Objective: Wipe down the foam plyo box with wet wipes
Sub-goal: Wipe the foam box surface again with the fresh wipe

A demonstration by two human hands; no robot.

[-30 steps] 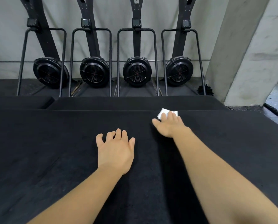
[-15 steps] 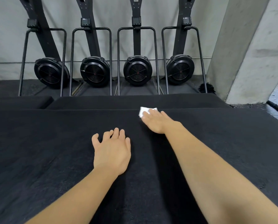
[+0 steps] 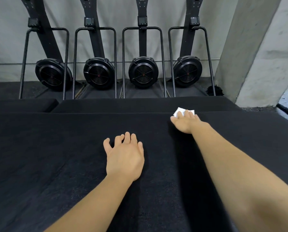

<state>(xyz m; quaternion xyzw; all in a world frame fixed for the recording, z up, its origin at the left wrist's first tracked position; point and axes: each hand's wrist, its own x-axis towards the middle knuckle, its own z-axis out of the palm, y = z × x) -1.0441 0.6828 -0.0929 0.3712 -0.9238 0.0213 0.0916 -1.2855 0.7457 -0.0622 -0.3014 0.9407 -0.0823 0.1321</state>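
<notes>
The right hand (image 3: 185, 123) presses the wet wipe (image 3: 181, 111) flat near the far edge of the foam plyo box (image 3: 56, 148), its grip spread rather than pinching. The left hand (image 3: 124, 158) rests splayed, likely bracing the reach.

I can't read any text, brand or number from here. The console units (image 3: 89, 21) on the four upright fan machines (image 3: 99, 73) are too small and dark to make out. Nothing is legible on the foam plyo box (image 3: 56, 156) or the wet wipe (image 3: 179, 111).
</notes>
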